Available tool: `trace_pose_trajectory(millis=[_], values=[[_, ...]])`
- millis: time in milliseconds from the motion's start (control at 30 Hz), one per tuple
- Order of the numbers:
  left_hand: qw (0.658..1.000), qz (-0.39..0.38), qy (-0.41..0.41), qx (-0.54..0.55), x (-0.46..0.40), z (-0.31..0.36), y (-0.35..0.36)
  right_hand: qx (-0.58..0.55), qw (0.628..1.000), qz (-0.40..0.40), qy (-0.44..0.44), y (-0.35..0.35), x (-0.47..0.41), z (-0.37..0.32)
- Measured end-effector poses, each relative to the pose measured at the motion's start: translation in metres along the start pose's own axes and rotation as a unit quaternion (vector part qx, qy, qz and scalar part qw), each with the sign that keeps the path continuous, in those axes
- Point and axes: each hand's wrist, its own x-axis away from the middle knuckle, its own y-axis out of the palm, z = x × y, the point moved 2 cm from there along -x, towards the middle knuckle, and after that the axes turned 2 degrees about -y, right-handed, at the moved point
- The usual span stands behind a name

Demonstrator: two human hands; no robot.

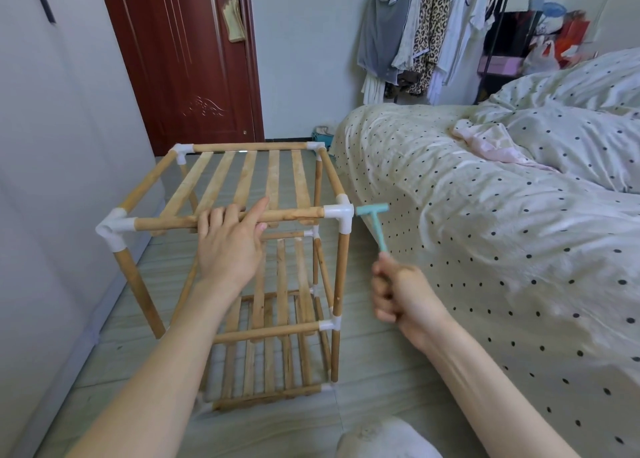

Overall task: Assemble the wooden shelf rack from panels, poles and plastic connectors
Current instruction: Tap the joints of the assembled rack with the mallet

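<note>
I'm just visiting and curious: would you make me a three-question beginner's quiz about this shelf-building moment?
1. True or false: the right hand holds a small teal hammer.
2. Where does the left hand rest? A) top front pole B) the bed C) the door
3. The hammer head sits beside which part of the rack?

Key: 1 true. 2 A, the top front pole. 3 The white corner connector at top front right.

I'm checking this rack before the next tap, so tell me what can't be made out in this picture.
Head view only:
- Whether the small teal hammer touches the white corner connector: motion blur.
- Left hand fingertips: hidden behind the front top pole.
- Right hand grip on the handle: blurred, fingers face away.
- Far-side lower joints of the rack: hidden behind slats.
- Pale object at the bottom edge: cut off.
</note>
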Motion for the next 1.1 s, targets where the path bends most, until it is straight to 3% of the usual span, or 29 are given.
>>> trace_pose_trajectory(millis=[100,233,367,500,633,700,800,900,1000,1067,1100], values=[[1.0,0.002,0.002,0.003,0.001,0.0,-0.001,-0.087,0.988,0.108,-0.067,-0.007,-0.002,-0.008],[1.0,0.005,0.006,0.004,0.001,0.0,-0.001,0.006,1.0,-0.002,-0.009,0.004,0.002,0.01],[1.0,0.003,0.007,0.003,0.0,0.0,-0.001,-0.079,0.988,0.116,-0.06,-0.005,-0.002,0.001],[1.0,-0.001,0.013,0.005,-0.002,0.002,-0.002,0.076,0.995,-0.058,0.016,0.009,0.006,0.018],[0.997,0.016,0.038,0.066,-0.002,-0.013,-0.008,0.084,0.995,0.038,-0.047,0.001,0.003,0.004],[0.997,0.028,0.019,0.071,0.0,-0.023,-0.012,0.174,0.975,0.077,-0.114,-0.004,0.003,0.0],[0.998,0.027,-0.004,0.052,0.002,-0.023,-0.016,0.342,0.897,0.103,-0.261,-0.006,0.006,-0.002],[0.999,0.018,-0.016,0.044,0.001,-0.018,-0.017,0.372,0.854,0.087,-0.353,-0.002,0.011,-0.011],[0.999,0.02,-0.028,0.035,0.0,-0.015,-0.017,0.323,0.807,0.185,-0.459,0.0,0.016,-0.024],[0.999,0.029,-0.034,0.029,0.002,-0.011,-0.017,0.319,0.811,0.194,-0.45,0.0,0.014,-0.025],[0.998,0.033,-0.037,0.028,0.004,-0.009,-0.016,0.392,0.818,0.157,-0.391,0.003,0.009,-0.021]])
